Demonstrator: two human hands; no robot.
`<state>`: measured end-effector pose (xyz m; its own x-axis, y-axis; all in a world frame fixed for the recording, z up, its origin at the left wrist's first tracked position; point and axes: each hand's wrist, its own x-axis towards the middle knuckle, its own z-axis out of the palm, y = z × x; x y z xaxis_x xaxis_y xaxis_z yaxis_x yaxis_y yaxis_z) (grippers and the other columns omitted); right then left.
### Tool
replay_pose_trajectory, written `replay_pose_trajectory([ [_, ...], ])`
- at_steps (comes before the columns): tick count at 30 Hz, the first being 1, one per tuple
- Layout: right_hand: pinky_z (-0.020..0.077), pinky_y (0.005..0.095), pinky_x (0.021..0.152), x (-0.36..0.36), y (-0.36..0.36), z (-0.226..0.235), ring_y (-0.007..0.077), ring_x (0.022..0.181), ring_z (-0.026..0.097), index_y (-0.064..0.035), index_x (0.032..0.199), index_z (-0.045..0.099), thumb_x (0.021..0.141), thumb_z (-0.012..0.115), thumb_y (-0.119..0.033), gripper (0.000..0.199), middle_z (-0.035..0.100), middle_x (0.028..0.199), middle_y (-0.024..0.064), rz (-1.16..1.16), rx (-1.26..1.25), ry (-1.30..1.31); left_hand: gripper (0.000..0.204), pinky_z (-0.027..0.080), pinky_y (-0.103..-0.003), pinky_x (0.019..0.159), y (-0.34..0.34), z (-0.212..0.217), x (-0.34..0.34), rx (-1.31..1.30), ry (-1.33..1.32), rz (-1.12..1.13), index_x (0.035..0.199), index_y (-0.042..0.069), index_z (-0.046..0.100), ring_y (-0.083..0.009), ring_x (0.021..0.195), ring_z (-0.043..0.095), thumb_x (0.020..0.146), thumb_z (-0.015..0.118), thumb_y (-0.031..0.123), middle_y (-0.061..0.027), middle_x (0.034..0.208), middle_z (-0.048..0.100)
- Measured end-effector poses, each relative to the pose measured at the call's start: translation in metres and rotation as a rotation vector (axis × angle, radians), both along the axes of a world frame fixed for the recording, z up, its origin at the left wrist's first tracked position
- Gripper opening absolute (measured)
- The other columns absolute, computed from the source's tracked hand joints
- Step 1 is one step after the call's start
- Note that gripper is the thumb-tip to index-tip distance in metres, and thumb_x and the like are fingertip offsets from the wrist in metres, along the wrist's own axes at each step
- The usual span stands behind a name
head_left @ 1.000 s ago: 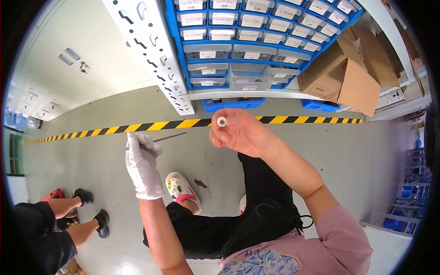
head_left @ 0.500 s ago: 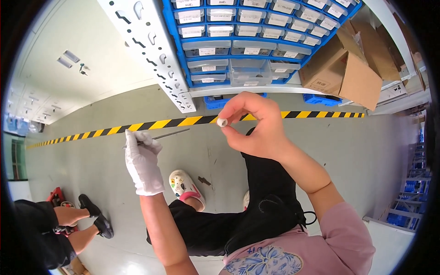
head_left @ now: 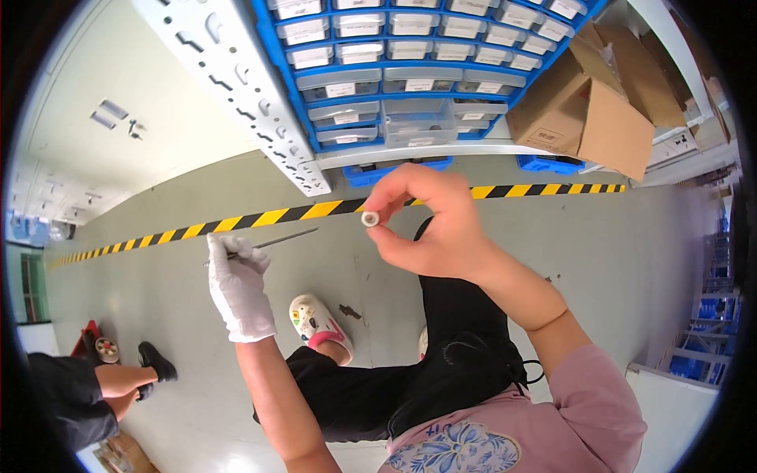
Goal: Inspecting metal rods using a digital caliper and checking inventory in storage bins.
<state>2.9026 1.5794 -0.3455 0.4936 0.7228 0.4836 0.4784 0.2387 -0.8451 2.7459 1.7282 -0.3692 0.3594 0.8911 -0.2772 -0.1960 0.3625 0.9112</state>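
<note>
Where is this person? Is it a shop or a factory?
Probably a factory or warehouse storeroom. Rows of small clear drawers in a blue rack hold parts, brown cardboard boxes sit on a shelf, and yellow-and-black striped safety tape runs across the grey floor.

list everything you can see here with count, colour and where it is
small ring-shaped part: one, white, pinched in the right fingertips
thin metal rod: one, grey, held in the left hand, pointing right
drawer rack: one, blue with clear drawers, top centre
shelf upright: one, white with slots, top left
cardboard boxes: at least two, brown, top right
hazard tape: one stripe, yellow and black, across the grey floor
clog: one in clear view, white with pink, on the person's foot
another person's legs: black shorts and shoes, lower left
left hand: white glove
right hand: bare
</note>
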Motion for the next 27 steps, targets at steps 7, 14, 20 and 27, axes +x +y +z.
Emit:
replay_pose_trajectory([
  [7,0.0424,0.0245,0.052,0.016,0.006,-0.069,0.0140,0.057,0.054,-0.0087,0.073,0.055,0.065,0.063,-0.011,0.012,0.054,0.064,0.0010,-0.201,-0.369,-0.086,0.025,0.032,-0.023,0.056,0.007,-0.004,-0.010,-0.044,-0.091,-0.055,0.071,0.014,0.044,-0.0103,0.058,0.039,0.087,0.045,0.034,0.0026,0.065,0.042],
  [14,0.0404,0.0280,0.048,0.078,-0.001,-0.088,0.0176,0.055,0.054,-0.0085,0.066,0.057,0.066,0.064,-0.015,0.010,0.055,0.063,0.0030,-0.632,-0.197,-0.238,0.025,0.034,-0.023,0.056,0.000,-0.010,-0.008,-0.041,-0.006,-0.089,0.072,0.015,0.046,-0.0100,0.059,0.043,0.087,0.044,0.035,0.0029,0.064,0.044],
  [20,0.0421,0.0355,0.055,0.115,0.026,-0.087,0.0234,0.062,0.056,-0.0089,0.065,0.061,0.064,0.064,-0.021,0.013,0.058,0.064,0.0053,-0.711,-0.367,-0.412,0.028,0.033,-0.025,0.053,-0.002,-0.020,-0.013,-0.068,0.025,-0.012,0.071,0.012,0.045,-0.0118,0.058,0.040,0.089,0.042,0.033,0.0010,0.065,0.043],
  [27,0.0450,0.0355,0.072,0.138,0.052,-0.061,0.0252,0.086,0.059,-0.0104,0.081,0.065,0.069,0.056,-0.027,0.022,0.062,0.088,0.0094,-0.417,-1.134,-0.275,0.027,0.034,-0.025,0.055,-0.006,-0.009,-0.006,-0.051,0.027,-0.026,0.070,0.012,0.044,-0.0118,0.059,0.041,0.089,0.042,0.031,0.0011,0.066,0.044],
])
